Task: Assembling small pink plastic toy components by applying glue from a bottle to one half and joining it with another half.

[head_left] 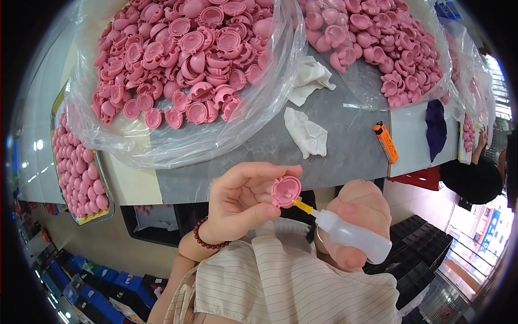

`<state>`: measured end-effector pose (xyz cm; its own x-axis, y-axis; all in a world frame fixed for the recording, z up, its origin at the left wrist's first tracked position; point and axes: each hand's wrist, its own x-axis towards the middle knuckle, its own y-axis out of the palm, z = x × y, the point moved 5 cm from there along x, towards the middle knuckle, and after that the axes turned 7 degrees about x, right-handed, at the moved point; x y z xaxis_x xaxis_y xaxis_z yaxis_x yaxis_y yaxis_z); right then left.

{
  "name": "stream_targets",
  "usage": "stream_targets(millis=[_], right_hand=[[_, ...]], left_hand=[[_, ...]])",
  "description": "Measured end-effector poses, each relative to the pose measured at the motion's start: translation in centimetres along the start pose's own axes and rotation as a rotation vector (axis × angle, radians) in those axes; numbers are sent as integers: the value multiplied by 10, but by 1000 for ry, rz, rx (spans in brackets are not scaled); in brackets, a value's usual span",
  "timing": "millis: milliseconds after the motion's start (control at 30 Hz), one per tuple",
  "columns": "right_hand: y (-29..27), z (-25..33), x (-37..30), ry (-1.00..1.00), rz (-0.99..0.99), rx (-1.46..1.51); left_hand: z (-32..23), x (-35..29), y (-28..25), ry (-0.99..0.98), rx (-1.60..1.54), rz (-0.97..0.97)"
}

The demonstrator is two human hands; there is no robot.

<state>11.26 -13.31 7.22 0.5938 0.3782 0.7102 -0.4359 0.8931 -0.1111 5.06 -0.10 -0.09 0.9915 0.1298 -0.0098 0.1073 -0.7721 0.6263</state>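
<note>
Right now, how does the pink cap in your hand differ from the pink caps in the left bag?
The pink cap is single, pinched in the left hand, with the squeeze bottle tip at its rim. The bagged caps lie loose in a heap, facing all ways, untouched. Both look the same pink, round, hollow shape.

left hand (240, 200) pinching pink shell (286, 190), right hand (361, 216) apparently squeezing bottle (350, 233)

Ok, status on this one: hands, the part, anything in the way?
Left hand pinching one pink shell, hollow side toward the bottle. Right hand gripping squeeze bottle, yellow nozzle tip at the shell's rim. Nothing between them.
</note>
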Motion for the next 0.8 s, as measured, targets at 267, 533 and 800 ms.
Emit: stream_targets(millis=[267, 533, 800], right_hand=[[-1, 1, 4, 85, 52, 30], [0, 1, -2, -82, -12, 4], [5, -1, -6, -214, -103, -111]], left_hand=[[-4, 0, 2, 12, 24, -18], [-5, 0, 1, 12, 18, -8], [-10, -1, 2, 79, 103, -4]])
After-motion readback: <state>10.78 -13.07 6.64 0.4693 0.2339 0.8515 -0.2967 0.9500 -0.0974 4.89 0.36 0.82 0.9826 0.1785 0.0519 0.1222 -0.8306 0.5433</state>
